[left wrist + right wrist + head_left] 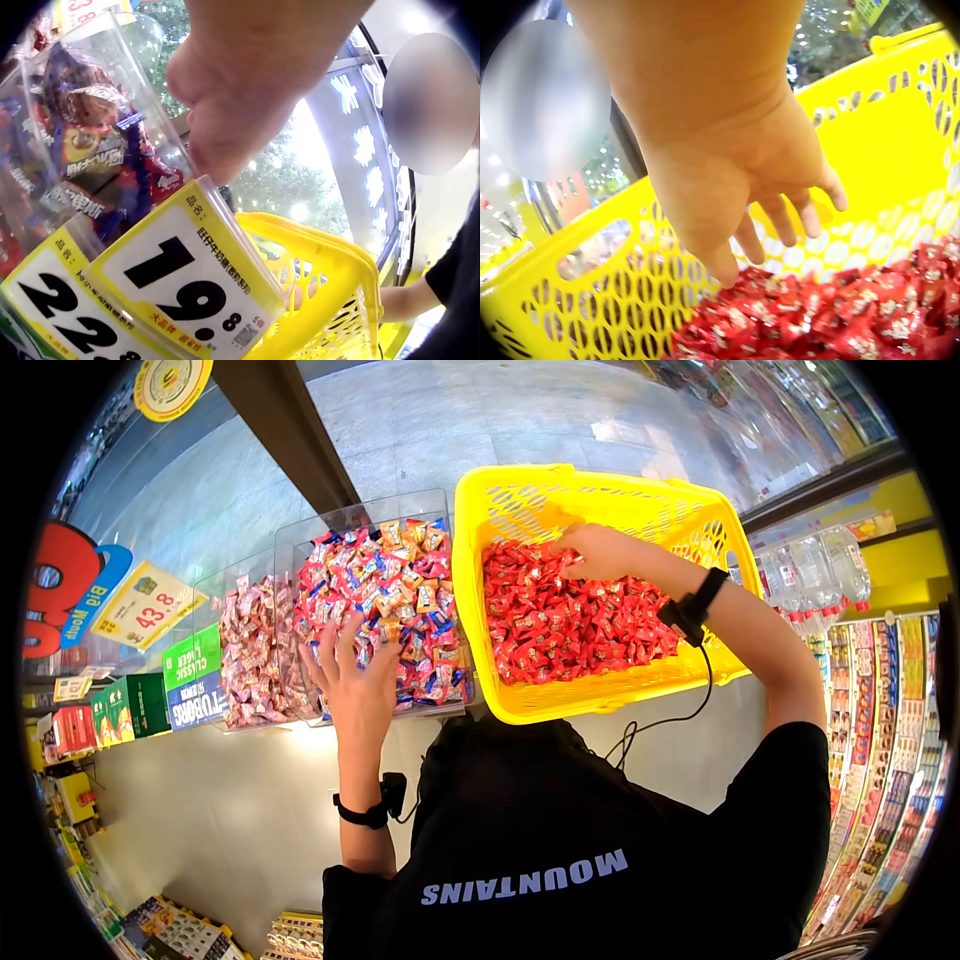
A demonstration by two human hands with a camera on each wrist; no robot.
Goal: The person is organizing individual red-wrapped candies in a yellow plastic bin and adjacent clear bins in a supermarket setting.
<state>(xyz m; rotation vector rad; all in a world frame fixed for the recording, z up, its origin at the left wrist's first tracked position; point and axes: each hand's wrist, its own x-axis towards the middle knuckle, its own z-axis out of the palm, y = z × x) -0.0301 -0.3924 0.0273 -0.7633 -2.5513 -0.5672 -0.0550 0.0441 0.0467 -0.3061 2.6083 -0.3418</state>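
My right hand (605,553) reaches into a yellow shopping basket (545,706) above a heap of red-wrapped candies (580,630). In the right wrist view its fingers (778,221) point down, spread apart, with the tips close over the red candies and nothing between them. My left hand (357,685) is over the near part of a clear bin (452,525) of mixed candies (420,575) in red, blue and orange wrappers. Its fingers are spread and loosely bent, with no candy seen in them. From the left wrist view, that hand (232,105) appears beside the bin's clear wall, fingertips hidden.
Left of the mixed candies stands another clear bin with pink-wrapped candies (255,650). Price cards (187,274) hang on the bins' front. Beer cartons (195,675) are farther left. Plastic bottles (815,575) and packed shelves (880,730) lie to the right. A cable (655,722) trails from the right wrist.
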